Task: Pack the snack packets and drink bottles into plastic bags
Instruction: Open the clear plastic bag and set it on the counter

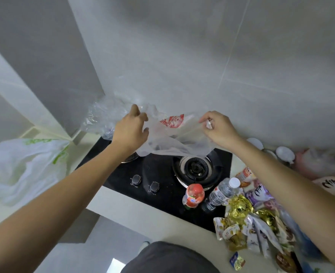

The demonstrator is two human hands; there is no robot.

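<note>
I hold a thin translucent plastic bag [170,138] with a red print above the black gas hob [162,186]. My left hand [131,131] grips its left side, and my right hand [217,127] pinches its right edge. Crumpled clear plastic bags [103,115] lie behind my left hand. On the hob's front right stand a red juice bottle [193,196] and a clear water bottle [221,194] that leans against the snacks. A pile of snack packets [255,227] in gold, purple and white lies on the counter at the right.
A white plastic bag with green print [24,166] sits filled on the counter at the left. White round lids or bowls [285,152] and a pink bag [316,162] sit against the tiled wall at the right. A small wrapped sweet [237,261] lies near the counter's front edge.
</note>
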